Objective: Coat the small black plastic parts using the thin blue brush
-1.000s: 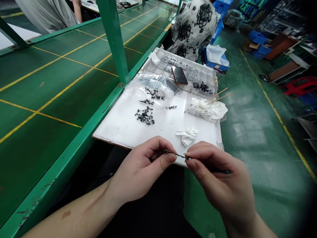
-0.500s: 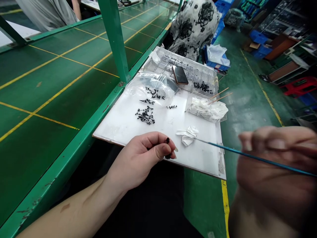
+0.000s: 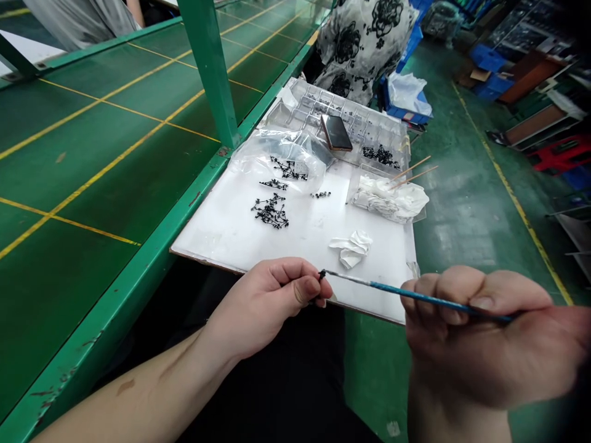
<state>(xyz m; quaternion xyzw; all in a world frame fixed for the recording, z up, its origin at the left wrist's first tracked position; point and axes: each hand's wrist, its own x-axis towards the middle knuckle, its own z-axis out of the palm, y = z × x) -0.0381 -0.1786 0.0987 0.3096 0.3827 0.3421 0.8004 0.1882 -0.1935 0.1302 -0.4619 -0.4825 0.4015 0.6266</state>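
Observation:
My left hand pinches a small black part between thumb and fingers at the board's near edge; most of the part is hidden by the fingertips. A thin paintbrush with a blue handle is gripped in my right hand. Its fine tip meets or nearly meets the black part. Beyond my left hand, a cluster of black parts on thin sprues lies on the white board. A crumpled white cloth rests just past the brush.
A clear plastic bag, a phone on a divided clear tray, and a box of white cloths with two wooden sticks stand farther back. To the left runs a green conveyor with a post. A person in patterned clothing sits beyond.
My right hand has come left and slightly down, bringing the brush tip from over the white cloth to the black part. My left hand has barely shifted.

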